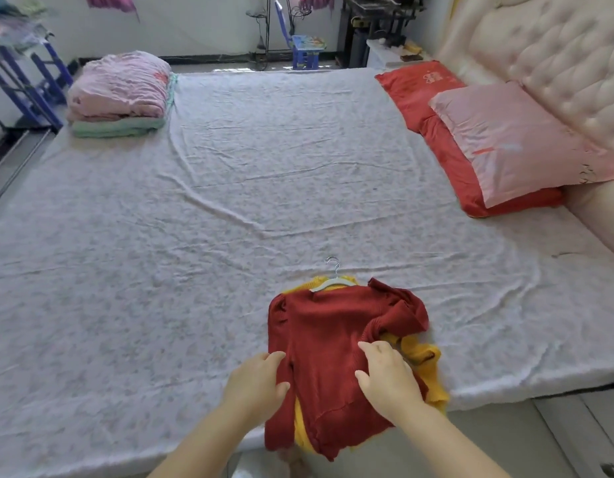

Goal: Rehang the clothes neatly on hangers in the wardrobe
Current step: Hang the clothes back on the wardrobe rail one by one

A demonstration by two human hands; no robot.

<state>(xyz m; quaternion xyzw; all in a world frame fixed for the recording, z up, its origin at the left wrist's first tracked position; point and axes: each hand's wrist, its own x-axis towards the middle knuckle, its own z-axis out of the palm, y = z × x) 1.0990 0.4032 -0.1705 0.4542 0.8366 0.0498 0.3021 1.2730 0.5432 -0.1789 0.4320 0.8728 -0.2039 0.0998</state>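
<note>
The red sweater [333, 326] lies over a yellow garment [426, 357] and a white hanger [333, 283] at the bed's [264, 167] near edge. The knit looks soft, light and stretchy, best lifted by the shoulders. The left hand [257, 377] pinches its side; the right hand [388, 374] rests flat on it.

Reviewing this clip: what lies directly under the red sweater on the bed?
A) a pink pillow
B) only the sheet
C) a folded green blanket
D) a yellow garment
D: the yellow garment shows past the red sweater at the collar and along its right side.
</note>
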